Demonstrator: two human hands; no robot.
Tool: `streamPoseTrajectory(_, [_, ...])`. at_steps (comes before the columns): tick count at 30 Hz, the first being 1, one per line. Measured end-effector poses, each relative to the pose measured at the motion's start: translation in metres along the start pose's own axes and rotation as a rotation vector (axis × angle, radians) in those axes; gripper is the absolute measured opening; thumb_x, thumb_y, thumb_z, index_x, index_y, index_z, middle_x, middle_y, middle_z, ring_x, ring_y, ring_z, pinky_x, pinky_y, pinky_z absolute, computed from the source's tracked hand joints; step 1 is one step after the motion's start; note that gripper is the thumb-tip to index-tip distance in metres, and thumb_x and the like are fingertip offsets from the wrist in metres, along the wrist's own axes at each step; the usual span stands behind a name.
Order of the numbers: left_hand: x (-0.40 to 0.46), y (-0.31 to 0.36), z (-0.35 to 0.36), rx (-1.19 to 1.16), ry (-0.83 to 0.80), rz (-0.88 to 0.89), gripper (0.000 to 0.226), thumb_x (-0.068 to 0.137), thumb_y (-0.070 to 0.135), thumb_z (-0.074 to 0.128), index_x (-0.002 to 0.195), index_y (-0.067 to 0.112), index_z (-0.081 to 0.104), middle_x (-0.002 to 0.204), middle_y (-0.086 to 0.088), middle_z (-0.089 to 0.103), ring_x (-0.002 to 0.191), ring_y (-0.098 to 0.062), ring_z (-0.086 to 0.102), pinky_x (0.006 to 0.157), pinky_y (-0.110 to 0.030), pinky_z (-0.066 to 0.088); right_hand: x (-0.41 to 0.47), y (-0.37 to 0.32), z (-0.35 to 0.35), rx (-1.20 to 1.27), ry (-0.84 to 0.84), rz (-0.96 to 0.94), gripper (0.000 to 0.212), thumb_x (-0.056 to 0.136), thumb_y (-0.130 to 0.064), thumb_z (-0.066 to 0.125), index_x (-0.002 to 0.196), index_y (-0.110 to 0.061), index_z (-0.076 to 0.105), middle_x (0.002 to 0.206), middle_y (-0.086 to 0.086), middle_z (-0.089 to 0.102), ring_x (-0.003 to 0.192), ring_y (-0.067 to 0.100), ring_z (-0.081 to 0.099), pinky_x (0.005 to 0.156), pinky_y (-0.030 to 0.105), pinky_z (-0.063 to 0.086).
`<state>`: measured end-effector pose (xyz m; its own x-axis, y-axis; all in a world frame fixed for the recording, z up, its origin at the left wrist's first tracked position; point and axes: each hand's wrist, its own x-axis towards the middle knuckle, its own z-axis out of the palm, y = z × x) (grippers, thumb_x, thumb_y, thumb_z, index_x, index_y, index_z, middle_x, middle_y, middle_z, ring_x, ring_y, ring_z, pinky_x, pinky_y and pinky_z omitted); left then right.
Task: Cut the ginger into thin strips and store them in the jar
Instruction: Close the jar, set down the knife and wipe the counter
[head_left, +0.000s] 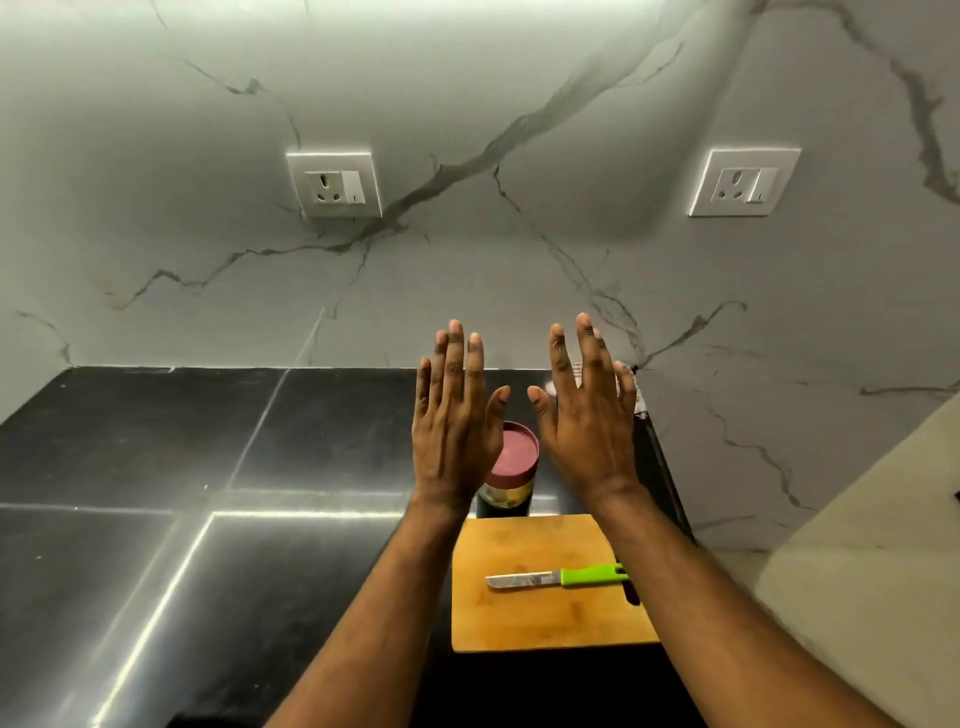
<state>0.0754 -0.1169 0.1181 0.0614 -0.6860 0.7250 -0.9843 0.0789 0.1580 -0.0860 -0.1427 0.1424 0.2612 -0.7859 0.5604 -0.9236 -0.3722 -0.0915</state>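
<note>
Ginger not seen in frame; jar (508, 470), lidded, lower centre behind board (545, 618) bearing knife (558, 578); left hand (451, 436) and right hand (587, 431) raised, fingers spread, nothing held; jar judged liable to be toppled if brushed.

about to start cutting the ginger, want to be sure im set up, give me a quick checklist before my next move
1. Both hands free: ok. The left hand and right hand are raised with fingers straight, holding nothing.
2. Knife within reach: ok. The green-handled knife lies flat on the cutting board.
3. Board has working space: ok, only the knife is on it.
4. Ginger ready: not ok, none is visible.
5. Jar ready to fill: not ok. The jar behind the board has its pink lid on.
</note>
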Motion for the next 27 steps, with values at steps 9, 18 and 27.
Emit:
streamPoseTrajectory(9, [-0.017, 0.019, 0.060, -0.013, -0.278, -0.075, 0.072, 0.102, 0.052, 0.041, 0.158, 0.010, 0.022, 0.167, -0.011, 0.013, 0.155, -0.022, 0.007, 0.126, -0.045, 0.013, 0.010, 0.037, 0.049, 0.110, -0.142, -0.081, 0.068, 0.099, -0.051, 0.034, 0.154, -0.022, 0.009, 0.161, 0.009, -0.003, 0.147, 0.023, 0.013, 0.111, 0.045, 0.026])
streamPoseTrajectory(18, [-0.051, -0.008, 0.071, -0.050, -0.585, -0.138, 0.096, 0.089, 0.081, 0.030, 0.160, 0.018, 0.015, 0.168, -0.008, -0.004, 0.155, -0.022, -0.010, 0.126, -0.047, 0.004, 0.009, 0.027, 0.094, 0.185, -0.270, -0.132, 0.068, 0.099, -0.051, 0.034, 0.154, -0.025, 0.003, 0.161, 0.006, -0.008, 0.147, 0.024, 0.010, 0.112, 0.047, 0.023])
streamPoseTrajectory(27, [-0.032, -0.029, 0.080, -0.308, -0.752, 0.078, 0.103, 0.073, 0.090, 0.050, 0.154, 0.033, 0.023, 0.155, 0.005, 0.032, 0.133, -0.020, 0.043, 0.100, -0.034, 0.046, 0.005, 0.021, 0.094, 0.114, -0.246, 0.021, 0.064, 0.100, -0.048, 0.036, 0.154, -0.024, 0.011, 0.160, 0.009, 0.004, 0.145, 0.024, 0.016, 0.109, 0.046, 0.026])
